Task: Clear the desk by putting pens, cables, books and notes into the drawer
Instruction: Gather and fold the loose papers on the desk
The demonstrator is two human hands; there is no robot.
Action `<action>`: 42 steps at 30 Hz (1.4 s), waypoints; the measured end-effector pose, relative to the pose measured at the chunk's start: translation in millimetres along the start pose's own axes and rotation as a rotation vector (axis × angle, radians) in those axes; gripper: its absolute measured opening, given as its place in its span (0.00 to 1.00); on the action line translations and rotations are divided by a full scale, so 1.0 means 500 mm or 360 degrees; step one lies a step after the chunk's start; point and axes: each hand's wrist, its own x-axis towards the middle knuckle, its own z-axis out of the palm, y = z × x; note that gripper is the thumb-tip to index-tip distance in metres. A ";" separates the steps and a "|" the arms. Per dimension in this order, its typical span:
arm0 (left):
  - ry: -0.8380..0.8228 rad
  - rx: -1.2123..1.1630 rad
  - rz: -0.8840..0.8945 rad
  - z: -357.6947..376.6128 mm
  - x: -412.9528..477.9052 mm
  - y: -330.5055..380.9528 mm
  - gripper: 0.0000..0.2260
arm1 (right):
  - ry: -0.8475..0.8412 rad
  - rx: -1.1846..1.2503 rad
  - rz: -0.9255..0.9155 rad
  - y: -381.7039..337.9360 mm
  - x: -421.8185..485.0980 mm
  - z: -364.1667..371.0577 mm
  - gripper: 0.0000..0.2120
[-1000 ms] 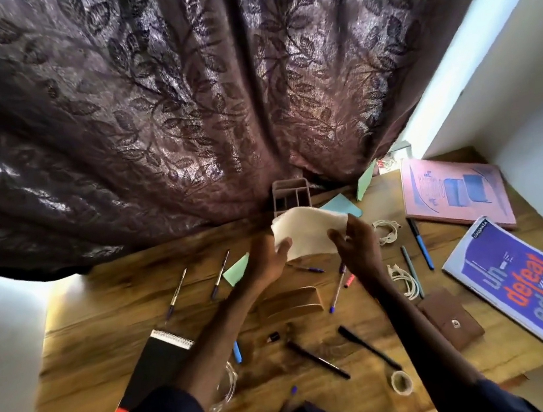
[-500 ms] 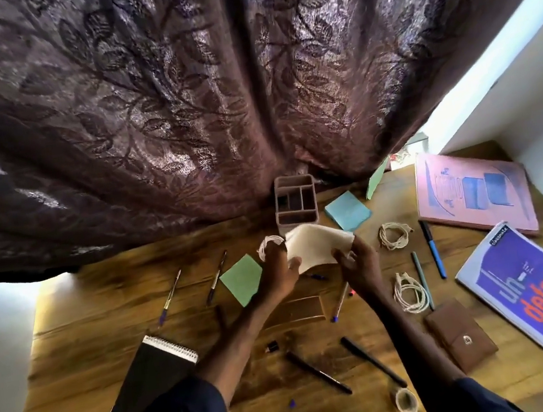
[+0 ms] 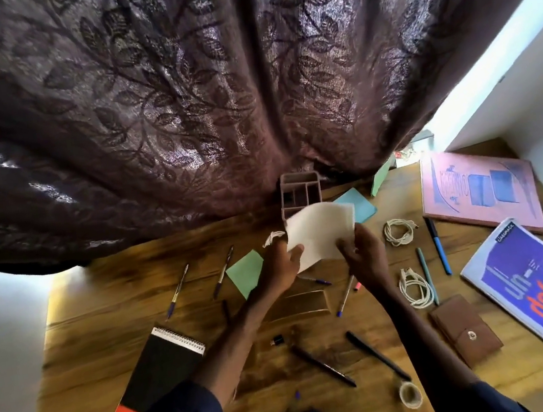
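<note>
Cream note sheet (image 3: 318, 232) held above the counter (image 3: 114, 333), in front of the brown organiser (image 3: 300, 193). Left hand (image 3: 280, 268) pinching the lower-left corner, right hand (image 3: 361, 258) pinching the lower-right edge; both grips closed on paper. Sheet tilted, long axis running lower-left to upper-right, far corner pointing toward the curtain (image 3: 180, 97).
</note>
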 end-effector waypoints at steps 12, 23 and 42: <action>-0.0115 -0.0942 -0.0045 -0.152 -0.132 -0.010 0.24 | -0.0455 0.0753 0.0245 -0.202 -0.095 -0.044 0.11; -0.0126 -0.1685 0.0166 -0.180 -0.207 0.024 0.24 | -0.0616 0.0899 0.0496 -0.236 -0.198 -0.041 0.14; -0.0334 -0.0999 0.0094 -0.185 -0.281 0.002 0.15 | -0.0147 0.0960 0.0398 -0.239 -0.201 -0.069 0.12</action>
